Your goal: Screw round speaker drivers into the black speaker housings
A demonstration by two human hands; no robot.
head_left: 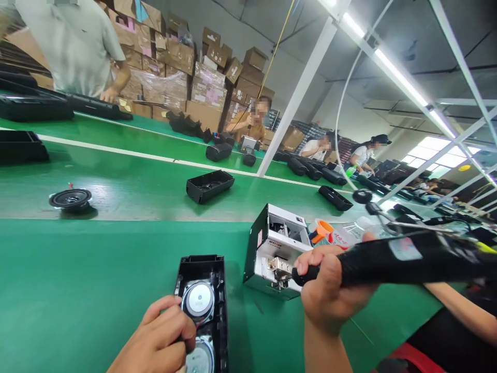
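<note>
In the lower middle, a black speaker housing [222, 311] lies on the green bench with two round speaker drivers [200, 299] inside, their magnets facing up. My left hand [165, 334] curls over the housing's left edge, its fingertips by the drivers and partly hidden. A black electric screwdriver [373, 264] is gripped in my right hand [334, 290], pointing left. Its tip is at the metal outlet of a silver and black screw feeder [287, 233]; whether a screw sits on the bit cannot be made out.
A loose speaker driver [72, 199] and an open black housing [209, 185] rest on the conveyor belt [135, 181]. Behind the feeder stand an orange tape roll [322, 229] and clear plastic. A white post [298, 88] rises beyond. Co-workers sit and stand across the line; another arm shows at right.
</note>
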